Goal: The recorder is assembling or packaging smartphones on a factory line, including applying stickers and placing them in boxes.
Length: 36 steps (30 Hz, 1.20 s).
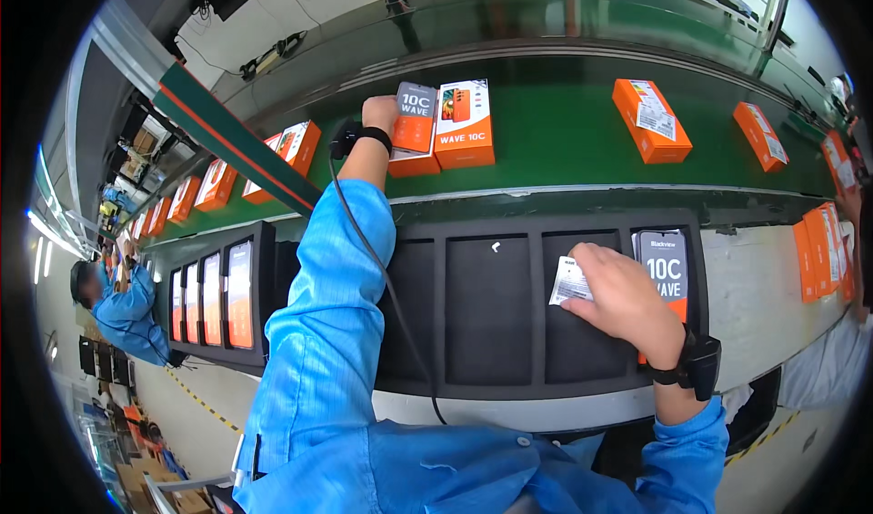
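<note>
My left hand [380,114], reaching over the green conveyor, grips the left edge of a phone [416,121] with a grey-and-orange printed front. That phone lies over an orange box base [414,164], and I cannot tell whether it sits fully inside. Touching it on the right is a white-and-orange box piece [465,137] with a picture on top. Between thumb and fingers, my right hand [618,291] pinches a small white printed label [571,281] above the black foam tray [488,383]. Another grey-and-orange phone [665,264] rests in the tray's rightmost slot, partly behind my right wrist.
Orange boxes [651,123] stand along the conveyor [555,141] on both sides. A second black tray [218,355] at left holds several phones. Boxes [823,250] are stacked at the right. A slanted green post [232,137] crosses at left. A co-worker [132,305] is beyond the second tray.
</note>
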Available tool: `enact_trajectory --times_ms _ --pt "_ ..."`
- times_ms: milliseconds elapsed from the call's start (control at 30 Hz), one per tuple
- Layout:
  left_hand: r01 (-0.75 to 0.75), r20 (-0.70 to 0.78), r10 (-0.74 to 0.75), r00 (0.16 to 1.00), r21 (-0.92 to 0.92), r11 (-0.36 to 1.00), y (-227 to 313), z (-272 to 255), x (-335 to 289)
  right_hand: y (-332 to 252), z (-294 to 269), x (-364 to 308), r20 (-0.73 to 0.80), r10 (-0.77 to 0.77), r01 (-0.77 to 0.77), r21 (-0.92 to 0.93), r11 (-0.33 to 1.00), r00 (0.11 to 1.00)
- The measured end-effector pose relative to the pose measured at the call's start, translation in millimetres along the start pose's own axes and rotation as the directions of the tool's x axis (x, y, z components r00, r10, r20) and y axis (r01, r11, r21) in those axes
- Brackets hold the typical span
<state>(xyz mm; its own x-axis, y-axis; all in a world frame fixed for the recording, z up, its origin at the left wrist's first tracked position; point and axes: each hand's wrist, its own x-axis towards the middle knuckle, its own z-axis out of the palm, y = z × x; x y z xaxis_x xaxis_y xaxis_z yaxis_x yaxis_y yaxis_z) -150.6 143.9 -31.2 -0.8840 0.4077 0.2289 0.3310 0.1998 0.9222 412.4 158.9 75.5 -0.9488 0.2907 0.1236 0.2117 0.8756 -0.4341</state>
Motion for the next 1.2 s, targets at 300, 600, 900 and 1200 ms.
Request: enact_trajectory --times_ms 300,600,900,1200 --pt "-0.442 0.236 0.469 0.851 0.805 0.396 83.7 85.2 -83.4 18.8 6.8 -13.8 -0.124 -0.039 0.041 0.008 0.999 0.992" --pt "-0.506 0.489 0.167 0.856 0.728 0.462 89.7 140.2 -127.4 30.6 29.5 -0.3 -0.139 -0.12 0.128 0.053 0.99 0.983" --pt "-0.698 0.371 0.601 0.708 0.5 0.513 142.3 106.0 -128.3 31.8 28.6 -2.1 -0.109 -0.112 0.118 0.051 0.992 0.988" --pt "-0.171 0.129 0.115 0.985 0.636 0.753 120.9 43.7 -91.6 16.8 11.7 -2.1 -0.035 -0.097 0.098 0.028 0.995 0.995"
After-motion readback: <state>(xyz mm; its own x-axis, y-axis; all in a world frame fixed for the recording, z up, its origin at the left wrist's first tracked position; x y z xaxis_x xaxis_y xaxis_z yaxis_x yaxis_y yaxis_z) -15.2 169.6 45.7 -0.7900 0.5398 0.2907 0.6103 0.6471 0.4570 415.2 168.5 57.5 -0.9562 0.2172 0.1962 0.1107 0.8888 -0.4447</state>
